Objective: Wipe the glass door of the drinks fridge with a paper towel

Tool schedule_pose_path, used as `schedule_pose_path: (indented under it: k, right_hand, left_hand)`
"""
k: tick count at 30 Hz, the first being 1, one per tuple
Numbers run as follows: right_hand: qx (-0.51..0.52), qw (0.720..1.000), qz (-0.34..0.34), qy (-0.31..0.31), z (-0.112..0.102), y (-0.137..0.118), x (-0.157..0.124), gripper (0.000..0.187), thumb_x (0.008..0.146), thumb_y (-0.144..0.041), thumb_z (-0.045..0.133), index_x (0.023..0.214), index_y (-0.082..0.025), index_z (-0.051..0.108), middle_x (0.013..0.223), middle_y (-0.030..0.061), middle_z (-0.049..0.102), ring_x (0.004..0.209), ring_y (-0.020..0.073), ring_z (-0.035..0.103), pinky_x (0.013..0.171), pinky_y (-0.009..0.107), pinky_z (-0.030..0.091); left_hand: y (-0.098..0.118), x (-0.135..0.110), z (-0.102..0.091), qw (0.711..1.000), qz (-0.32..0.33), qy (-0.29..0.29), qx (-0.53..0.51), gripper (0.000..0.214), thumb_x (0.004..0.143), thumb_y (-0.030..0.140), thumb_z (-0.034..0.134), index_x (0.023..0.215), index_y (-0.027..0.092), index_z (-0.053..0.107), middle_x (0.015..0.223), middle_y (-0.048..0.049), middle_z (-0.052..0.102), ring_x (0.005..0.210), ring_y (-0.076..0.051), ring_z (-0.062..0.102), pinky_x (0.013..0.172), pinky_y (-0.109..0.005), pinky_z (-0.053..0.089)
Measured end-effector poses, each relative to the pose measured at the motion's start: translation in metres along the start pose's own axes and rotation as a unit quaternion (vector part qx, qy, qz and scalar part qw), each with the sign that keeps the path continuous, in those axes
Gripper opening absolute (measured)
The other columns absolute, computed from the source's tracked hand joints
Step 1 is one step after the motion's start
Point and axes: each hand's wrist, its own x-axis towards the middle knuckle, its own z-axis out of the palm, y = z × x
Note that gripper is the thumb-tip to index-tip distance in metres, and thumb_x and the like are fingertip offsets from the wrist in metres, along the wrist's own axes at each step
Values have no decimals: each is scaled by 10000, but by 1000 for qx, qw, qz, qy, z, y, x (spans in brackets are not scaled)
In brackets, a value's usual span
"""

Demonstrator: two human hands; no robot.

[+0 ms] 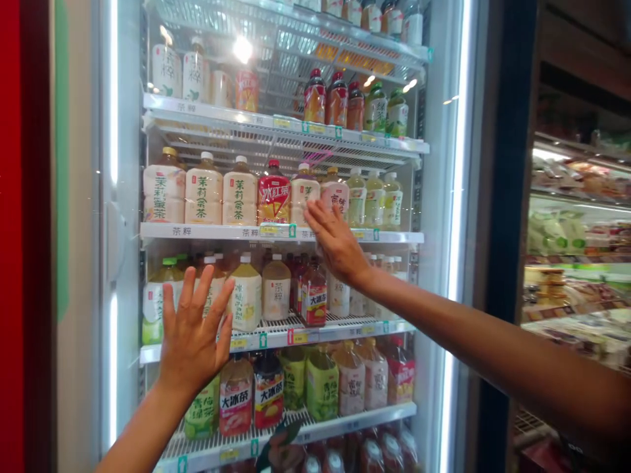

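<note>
I face a drinks fridge with a glass door [438, 197]. My left hand [194, 335] is open with its fingers spread, held flat in front of the third shelf's pale tea bottles [245, 299]. My right hand [335, 240] is open too, with its palm flat at the second shelf's edge [221, 231], fingertips by a cream-labelled bottle [303, 194] and a pink-labelled one [336, 192]. Both palms appear to rest on the glass. Neither hand holds anything.
Wire shelves carry rows of bottles: a red-labelled bottle [274, 196] on the second shelf, green and orange ones [321, 384] lower down. A red panel [10, 236] borders the left. To the right stands an open chilled case [576, 263] with packaged food.
</note>
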Motion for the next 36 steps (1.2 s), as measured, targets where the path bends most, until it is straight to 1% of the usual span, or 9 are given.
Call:
schedule_pose_path:
  k: [5, 9, 12, 15, 20, 23, 26, 31, 36]
  right_hand:
    - [69, 970, -178, -153, -9, -8, -55, 794, 1022, -65, 383, 1621, -352, -53, 1661, -9, 316, 1559, 168, 229, 1316, 488, 232]
    - [4, 1000, 31, 1, -30, 65, -89, 777, 1007, -34, 334, 1617, -401, 24, 1680, -25, 273, 1569, 204, 204, 1309, 590, 163]
    - [-16, 979, 179, 99, -36, 93, -109, 799, 972, -20, 312, 1624, -392, 39, 1708, -21, 186, 1579, 254, 163, 1284, 654, 163]
    - [8, 967, 229, 111, -22, 57, -116, 816, 967, -24, 282, 1627, -351, -69, 1719, 8, 129, 1585, 250, 129, 1288, 634, 164]
    - [105, 984, 132, 54, 11, -43, -94, 803, 1044, -163, 311, 1578, -287, -276, 1715, 48, 163, 1580, 167, 143, 1305, 489, 231]
    - [128, 978, 149, 74, 11, -60, -79, 860, 1046, -186, 340, 1537, -283, -359, 1726, 61, -53, 1583, 173, 46, 1290, 423, 287]
    - [109, 978, 153, 96, 0, -44, -78, 927, 1033, -239, 436, 1558, -279, -326, 1708, 79, -151, 1584, 230, -13, 1306, 516, 207]
    - [60, 992, 97, 55, -14, -5, -109, 953, 986, -388, 576, 1630, -315, -122, 1724, 62, 33, 1592, 288, 88, 1291, 648, 70]
    - [46, 994, 87, 47, -11, 6, -135, 836, 1000, -281, 458, 1630, -366, -86, 1720, 4, 125, 1585, 285, 146, 1284, 667, 19]
  left_hand:
    - [31, 21, 22, 1000, 21, -15, -17, 830, 902, 196, 620, 1616, 310, 211, 1728, -2, 82, 1601, -280, 96, 1316, -554, 35]
    - [55, 34, 37, 998, 48, -27, -33, 806, 911, 211, 614, 1611, 311, 227, 1728, 3, 94, 1601, -280, 101, 1315, -557, 32]
    - [79, 47, 51, 996, 61, -34, -51, 798, 916, 214, 609, 1611, 305, 228, 1728, -8, 103, 1601, -279, 109, 1315, -556, 38]
    - [111, 60, 65, 993, 71, -44, -84, 795, 923, 184, 577, 1618, 275, 202, 1728, -43, 122, 1600, -277, 115, 1312, -545, 92]
    - [155, 71, 80, 982, 58, -40, -175, 784, 952, 183, 490, 1633, 245, 107, 1733, -98, 47, 1596, -289, 128, 1279, -526, 246]
    - [157, 65, 86, 979, 24, -26, -200, 783, 973, 223, 454, 1636, 244, 38, 1729, -127, 45, 1592, -295, 146, 1256, -535, 297]
    - [146, 58, 91, 985, 37, -39, -164, 793, 976, 262, 478, 1635, 193, 43, 1712, -166, 136, 1588, -295, 165, 1260, -541, 281]
    - [132, 73, 96, 993, 66, -90, -30, 759, 934, 351, 606, 1606, 276, 262, 1724, -132, 73, 1592, -379, 32, 1255, -669, 157]
    - [136, 83, 101, 996, 51, -80, 1, 771, 882, 274, 675, 1562, 409, 338, 1710, -34, -153, 1561, -433, -107, 1212, -765, 139]
